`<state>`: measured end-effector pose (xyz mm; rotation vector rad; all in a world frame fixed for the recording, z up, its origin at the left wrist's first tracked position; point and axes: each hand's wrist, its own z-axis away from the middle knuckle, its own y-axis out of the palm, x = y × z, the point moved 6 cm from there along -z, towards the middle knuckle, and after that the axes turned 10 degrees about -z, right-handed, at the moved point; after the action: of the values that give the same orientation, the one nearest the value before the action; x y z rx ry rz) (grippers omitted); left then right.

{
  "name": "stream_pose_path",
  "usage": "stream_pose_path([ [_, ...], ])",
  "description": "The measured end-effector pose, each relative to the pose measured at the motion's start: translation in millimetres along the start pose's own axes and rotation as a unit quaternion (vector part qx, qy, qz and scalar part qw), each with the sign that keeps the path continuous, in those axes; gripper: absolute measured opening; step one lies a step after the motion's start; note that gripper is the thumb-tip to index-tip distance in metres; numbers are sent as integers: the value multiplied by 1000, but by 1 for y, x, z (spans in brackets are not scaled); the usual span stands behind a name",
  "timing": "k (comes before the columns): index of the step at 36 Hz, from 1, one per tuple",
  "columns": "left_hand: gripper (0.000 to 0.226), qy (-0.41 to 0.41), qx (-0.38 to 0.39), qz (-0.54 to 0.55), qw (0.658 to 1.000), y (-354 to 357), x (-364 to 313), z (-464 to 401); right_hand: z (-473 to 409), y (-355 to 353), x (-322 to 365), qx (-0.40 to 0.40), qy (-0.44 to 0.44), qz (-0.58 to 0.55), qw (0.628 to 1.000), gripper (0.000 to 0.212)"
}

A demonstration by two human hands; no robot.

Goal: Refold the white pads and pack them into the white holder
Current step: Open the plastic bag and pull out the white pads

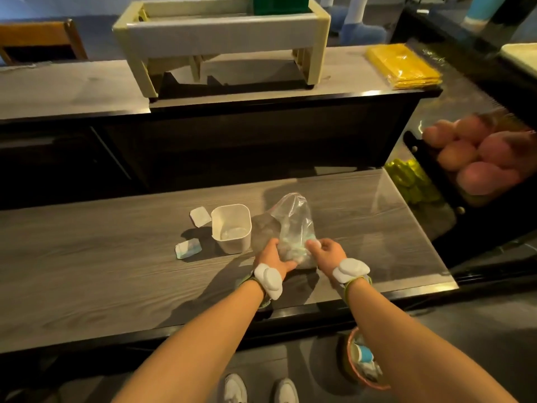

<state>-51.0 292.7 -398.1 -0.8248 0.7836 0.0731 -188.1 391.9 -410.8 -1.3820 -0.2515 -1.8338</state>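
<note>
A white square holder (231, 228) stands open on the grey wooden counter (87, 257), with something pale at its bottom. Right of it stands a clear plastic bag (295, 219) holding several white and pale blue pads. My left hand (273, 255) grips the bag's lower left side. My right hand (327, 251) pinches the bag's lower right edge. One folded white pad (200, 216) lies just left of the holder, and another white pad with a blue edge (188, 248) lies nearer me at the front left.
A raised shelf behind carries a cream stand (223, 33) and a stack of yellow sheets (404, 66). A glass case on the right shows round fruit (479, 152). A basket (363, 359) with small items sits on the floor near my shoes.
</note>
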Motion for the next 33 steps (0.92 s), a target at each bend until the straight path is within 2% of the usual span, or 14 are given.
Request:
stream_pose_path([
  [3, 52, 12, -29, 3, 999, -15, -15, 7, -2, -8, 17, -21, 8, -35, 999, 34],
  [5, 39, 24, -41, 6, 999, -28, -26, 9, -1, -8, 29, -5, 10, -81, 997, 34],
  [8, 31, 25, -43, 12, 999, -50, -38, 5, 0, -5, 44, 36, -1, -145, 989, 19],
  [10, 25, 13, -44, 2, 999, -65, -45, 4, 0, -6, 52, 31, -22, -158, 987, 9],
  [12, 8, 5, -32, -39, 999, -77, -50, 4, -1, -9, 56, 15, -28, -182, 983, 12],
  [15, 14, 20, -40, -145, 988, -94, -61, -1, -4, -16, 55, -29, -23, -201, 979, 15],
  [20, 24, 23, -58, -171, 983, -116, -73, -8, -10, -17, 66, -53, -15, -170, 984, 18],
  [26, 28, 39, -86, -174, 980, -127, -75, -11, -6, -23, 104, -74, -46, -56, 995, 12],
  [33, 25, 48, -105, -102, 988, -152, -78, -14, -5, -26, 132, -80, -73, -39, 993, 20],
])
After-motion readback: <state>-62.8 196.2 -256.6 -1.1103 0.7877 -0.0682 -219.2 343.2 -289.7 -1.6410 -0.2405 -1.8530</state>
